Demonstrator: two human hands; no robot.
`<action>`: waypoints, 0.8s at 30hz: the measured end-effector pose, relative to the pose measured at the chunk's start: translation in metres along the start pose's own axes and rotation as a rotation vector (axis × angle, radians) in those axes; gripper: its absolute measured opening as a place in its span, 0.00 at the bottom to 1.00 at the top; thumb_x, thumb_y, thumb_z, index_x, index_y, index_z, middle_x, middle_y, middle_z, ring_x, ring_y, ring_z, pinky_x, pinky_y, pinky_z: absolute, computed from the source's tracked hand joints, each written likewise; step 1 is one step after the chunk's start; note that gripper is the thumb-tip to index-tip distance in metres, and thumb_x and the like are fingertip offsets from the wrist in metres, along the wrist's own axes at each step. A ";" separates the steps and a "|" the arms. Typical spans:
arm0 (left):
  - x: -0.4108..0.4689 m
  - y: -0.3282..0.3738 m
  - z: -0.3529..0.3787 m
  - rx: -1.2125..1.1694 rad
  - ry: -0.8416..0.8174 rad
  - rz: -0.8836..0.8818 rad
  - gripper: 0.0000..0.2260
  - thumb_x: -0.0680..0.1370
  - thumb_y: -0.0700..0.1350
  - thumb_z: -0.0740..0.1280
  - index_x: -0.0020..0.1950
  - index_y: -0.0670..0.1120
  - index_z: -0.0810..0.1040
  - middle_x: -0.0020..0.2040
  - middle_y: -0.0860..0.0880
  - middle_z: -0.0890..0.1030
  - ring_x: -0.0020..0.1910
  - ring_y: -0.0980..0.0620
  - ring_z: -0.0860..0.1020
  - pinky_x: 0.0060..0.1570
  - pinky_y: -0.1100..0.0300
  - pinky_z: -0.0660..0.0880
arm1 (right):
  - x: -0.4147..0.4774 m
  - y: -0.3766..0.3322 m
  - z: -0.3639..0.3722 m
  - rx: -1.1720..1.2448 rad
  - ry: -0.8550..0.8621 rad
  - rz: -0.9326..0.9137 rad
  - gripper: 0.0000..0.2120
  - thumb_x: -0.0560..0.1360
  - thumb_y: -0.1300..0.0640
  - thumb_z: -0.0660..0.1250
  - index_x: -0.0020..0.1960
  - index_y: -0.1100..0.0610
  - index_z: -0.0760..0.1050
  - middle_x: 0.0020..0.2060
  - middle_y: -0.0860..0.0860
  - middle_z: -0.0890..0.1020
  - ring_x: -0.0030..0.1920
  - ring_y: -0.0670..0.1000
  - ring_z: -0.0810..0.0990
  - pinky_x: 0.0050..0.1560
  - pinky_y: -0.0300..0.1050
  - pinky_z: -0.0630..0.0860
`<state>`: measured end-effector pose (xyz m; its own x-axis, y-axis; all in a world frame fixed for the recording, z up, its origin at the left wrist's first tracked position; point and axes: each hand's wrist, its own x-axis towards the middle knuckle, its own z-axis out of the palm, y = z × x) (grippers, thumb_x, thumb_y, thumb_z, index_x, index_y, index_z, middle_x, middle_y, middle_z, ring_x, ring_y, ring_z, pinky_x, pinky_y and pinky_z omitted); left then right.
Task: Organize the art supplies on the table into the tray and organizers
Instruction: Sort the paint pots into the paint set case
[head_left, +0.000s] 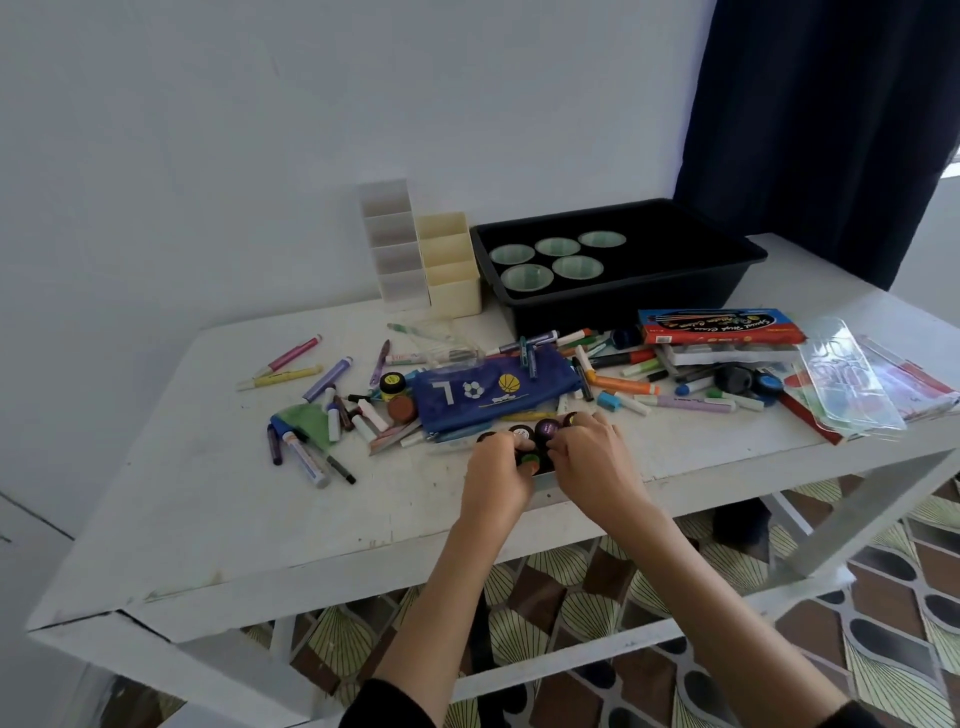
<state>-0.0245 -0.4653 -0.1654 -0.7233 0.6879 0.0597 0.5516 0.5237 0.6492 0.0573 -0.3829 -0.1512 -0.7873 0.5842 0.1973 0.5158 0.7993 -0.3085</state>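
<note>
Several small paint jars with dark lids stand bunched near the table's front edge. My left hand and my right hand press in on this bunch from both sides, fingers curled around the jars. Just behind lies a blue pencil pouch. Markers are strewn left and right of it. At the back stands a black tray holding several green cups. A white organizer and a cream organizer stand left of the tray.
A red and blue paint box rests on a stack at the right, with a clear plastic palette lid beside it. Two more jars, yellow and brown, sit left of the pouch. The table's front edge is near my arms.
</note>
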 end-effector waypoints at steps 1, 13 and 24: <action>-0.001 -0.001 0.001 0.041 0.017 0.009 0.14 0.77 0.39 0.65 0.62 0.45 0.77 0.60 0.47 0.78 0.58 0.49 0.76 0.58 0.59 0.71 | -0.002 0.001 0.000 0.039 0.020 0.015 0.12 0.78 0.60 0.60 0.57 0.58 0.79 0.55 0.53 0.77 0.56 0.53 0.70 0.54 0.44 0.67; -0.007 0.010 -0.011 0.068 0.140 0.223 0.10 0.79 0.44 0.64 0.59 0.45 0.78 0.55 0.48 0.76 0.52 0.53 0.76 0.49 0.64 0.72 | -0.023 0.005 0.011 0.287 0.270 0.161 0.07 0.76 0.57 0.66 0.53 0.56 0.78 0.46 0.47 0.71 0.47 0.48 0.71 0.44 0.38 0.67; 0.007 0.066 0.011 -0.110 -0.019 0.399 0.09 0.79 0.42 0.63 0.56 0.43 0.79 0.52 0.47 0.79 0.47 0.55 0.77 0.43 0.68 0.70 | -0.039 0.051 -0.027 0.317 0.440 0.322 0.09 0.75 0.65 0.65 0.49 0.56 0.80 0.43 0.47 0.75 0.41 0.45 0.72 0.39 0.27 0.65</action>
<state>0.0117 -0.4208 -0.1300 -0.4534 0.8358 0.3096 0.7387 0.1580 0.6553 0.1236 -0.3608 -0.1499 -0.3612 0.8461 0.3919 0.5254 0.5319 -0.6642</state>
